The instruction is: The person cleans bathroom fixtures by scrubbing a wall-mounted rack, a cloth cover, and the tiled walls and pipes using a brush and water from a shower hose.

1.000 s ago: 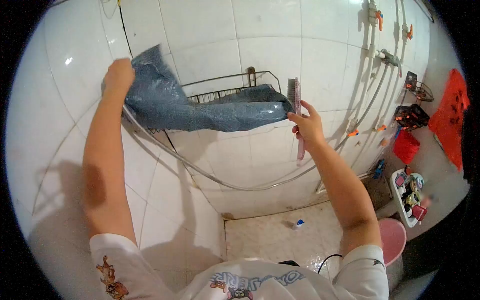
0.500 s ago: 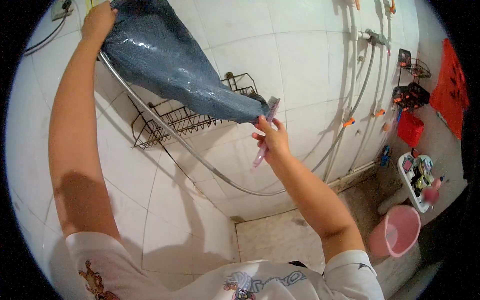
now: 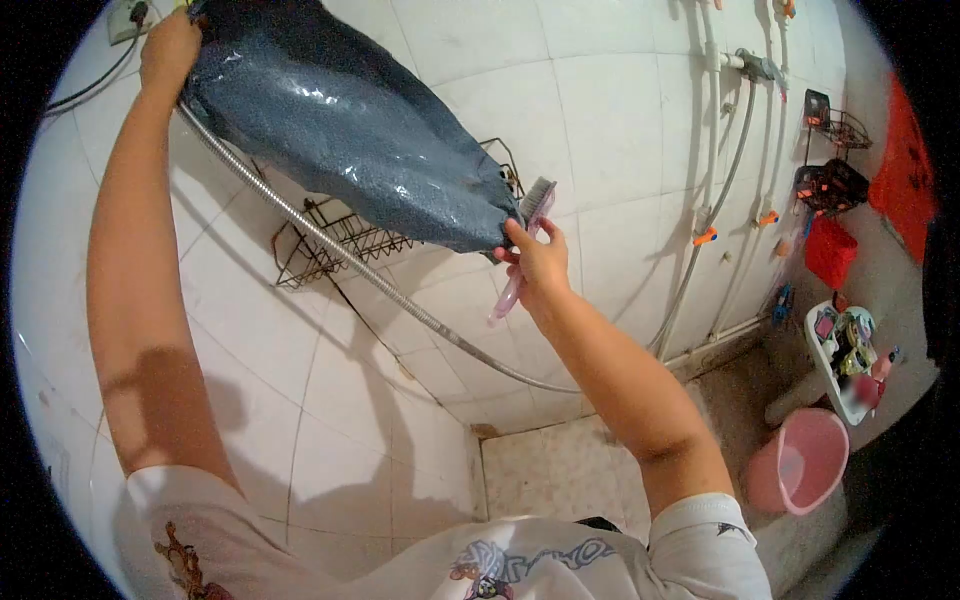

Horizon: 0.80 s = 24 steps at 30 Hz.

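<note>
Head view: L hand [image 3: 170, 50] fingers closed on upper blue cloth [image 3: 350, 125]; R hand [image 3: 541, 263] fingers grip lower end + pink brush [image 3: 543, 203]. Prob. limp, heavy if wet, slippery; hold edges.

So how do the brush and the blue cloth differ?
The cloth is dark blue; the brush is pale pink. The cloth is broad and spans from the left hand to the right hand; the brush is slim and only in the right. Shared: the right hand grips both.
</note>
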Motion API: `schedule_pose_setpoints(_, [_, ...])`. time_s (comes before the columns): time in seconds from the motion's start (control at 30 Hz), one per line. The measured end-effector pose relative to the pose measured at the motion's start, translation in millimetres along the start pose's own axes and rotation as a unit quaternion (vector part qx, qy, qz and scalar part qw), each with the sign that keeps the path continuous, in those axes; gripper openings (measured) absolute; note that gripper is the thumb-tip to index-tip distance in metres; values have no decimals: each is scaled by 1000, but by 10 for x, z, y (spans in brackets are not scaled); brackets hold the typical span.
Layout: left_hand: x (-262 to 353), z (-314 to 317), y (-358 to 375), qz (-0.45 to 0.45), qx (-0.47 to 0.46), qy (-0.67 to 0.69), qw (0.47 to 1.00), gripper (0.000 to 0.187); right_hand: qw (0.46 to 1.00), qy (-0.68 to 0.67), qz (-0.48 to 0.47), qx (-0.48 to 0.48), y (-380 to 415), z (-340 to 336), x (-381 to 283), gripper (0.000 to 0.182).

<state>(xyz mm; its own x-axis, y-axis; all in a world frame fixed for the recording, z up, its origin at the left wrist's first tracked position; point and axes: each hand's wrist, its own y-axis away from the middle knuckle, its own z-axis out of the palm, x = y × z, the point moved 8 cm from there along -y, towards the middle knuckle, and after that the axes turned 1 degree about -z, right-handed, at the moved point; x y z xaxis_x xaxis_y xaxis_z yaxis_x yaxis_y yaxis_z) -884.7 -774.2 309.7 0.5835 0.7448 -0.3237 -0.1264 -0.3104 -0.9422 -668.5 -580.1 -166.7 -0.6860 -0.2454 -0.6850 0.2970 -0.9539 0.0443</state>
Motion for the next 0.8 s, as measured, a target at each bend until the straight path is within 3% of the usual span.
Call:
schedule_pose_setpoints(0.17, [-274,149,268,-48,-21,41,998,29,999,34,0,23,68,42,46,65])
schedule_pose_setpoints(0.37, [-526,555,632,-84,-62,52,993,32,980,95,-170,37,2,54,-77,65])
schedule_pose_setpoints(0.5, [-570,897,1260,-130,-107,75,983,31,921,190,-340,16,-4,168,-390,64])
schedule_pose_setpoints(0.53, [-557,1018,1454,-136,-140,66,979,30,913,262,-310,35,-12,191,-461,64])
schedule_pose_setpoints(0.63, [-401,1437,1979,-134,-173,85,972,29,858,360,-362,55,-59,280,-718,63])
schedule_pose_setpoints(0.8, [166,1767,2598,-103,-276,49,954,17,750,525,-403,-2,-52,620,-847,61])
